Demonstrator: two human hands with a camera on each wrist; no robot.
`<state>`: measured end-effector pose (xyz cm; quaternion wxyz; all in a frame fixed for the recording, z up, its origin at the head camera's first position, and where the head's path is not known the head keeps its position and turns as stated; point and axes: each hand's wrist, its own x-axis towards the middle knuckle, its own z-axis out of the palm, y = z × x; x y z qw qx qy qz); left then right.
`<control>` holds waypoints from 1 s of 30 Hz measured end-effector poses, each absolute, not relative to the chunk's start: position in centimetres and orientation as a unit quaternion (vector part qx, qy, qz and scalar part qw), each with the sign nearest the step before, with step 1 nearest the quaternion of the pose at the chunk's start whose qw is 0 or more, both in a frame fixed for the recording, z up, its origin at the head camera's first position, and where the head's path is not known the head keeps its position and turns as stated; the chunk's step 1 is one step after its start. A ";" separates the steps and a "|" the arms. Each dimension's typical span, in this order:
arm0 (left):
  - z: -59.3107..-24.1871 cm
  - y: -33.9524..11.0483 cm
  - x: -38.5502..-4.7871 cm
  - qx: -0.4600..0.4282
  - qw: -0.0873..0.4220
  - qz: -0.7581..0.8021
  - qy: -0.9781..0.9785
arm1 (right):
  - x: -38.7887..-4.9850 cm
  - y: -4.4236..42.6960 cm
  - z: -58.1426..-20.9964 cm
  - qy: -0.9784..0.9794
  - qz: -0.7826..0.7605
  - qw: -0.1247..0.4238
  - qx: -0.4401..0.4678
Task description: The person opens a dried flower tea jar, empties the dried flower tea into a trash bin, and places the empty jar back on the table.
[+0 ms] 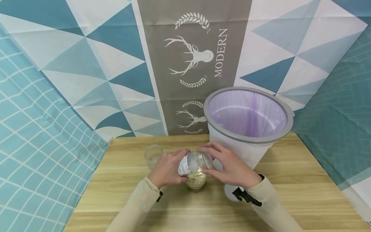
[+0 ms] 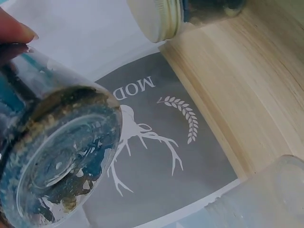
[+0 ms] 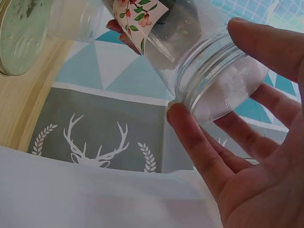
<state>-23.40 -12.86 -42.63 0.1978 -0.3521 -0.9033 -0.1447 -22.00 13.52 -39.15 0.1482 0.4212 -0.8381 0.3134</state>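
Observation:
A glass jar [image 1: 192, 162] with a floral label lies tilted between both hands, above the table. My left hand [image 1: 168, 170] grips its body. At the threaded mouth, my right hand [image 1: 232, 166] holds the rim between thumb and fingers; in the right wrist view that jar neck [image 3: 213, 76] has no lid on it. Dark, wet-looking residue clings around the jar bottom [image 2: 61, 156] in the left wrist view. Just beneath the hands stands a second jar [image 1: 196, 181], with a ridged lid [image 2: 168, 19] on it.
A clear cup [image 1: 153, 155] stands behind my left hand. The large white bucket [image 1: 246, 140] with a grey rim and purple-stained inside is at the back right. A round flat disc [image 1: 230, 193], perhaps a lid, lies partly under my right wrist on the wooden table [image 1: 304, 180].

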 end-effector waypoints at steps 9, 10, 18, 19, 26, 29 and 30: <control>-42.5 -13.0 -23.4 -0.347 0.167 -0.177 -0.906 | -21.9 14.5 -38.9 -0.811 0.326 0.183 0.451; -42.5 -13.1 -23.5 -0.347 0.165 -0.180 -0.906 | -21.8 14.6 -38.8 -0.811 0.329 0.185 0.447; -42.5 -13.3 -23.4 -0.336 0.171 -0.180 -0.909 | -21.6 15.2 -39.2 -0.804 0.357 0.206 0.428; -42.4 -13.3 -23.3 -0.334 0.170 -0.181 -0.909 | -21.5 15.3 -39.3 -0.807 0.357 0.209 0.421; -42.3 -13.3 -23.4 -0.327 0.170 -0.182 -0.912 | -21.1 16.2 -40.1 -0.817 0.347 0.236 0.395; -42.3 -13.4 -23.6 -0.325 0.172 -0.185 -0.911 | -21.0 16.4 -40.5 -0.820 0.347 0.235 0.389; -42.3 -13.4 -23.6 -0.324 0.173 -0.185 -0.911 | -21.0 16.5 -40.6 -0.821 0.349 0.234 0.387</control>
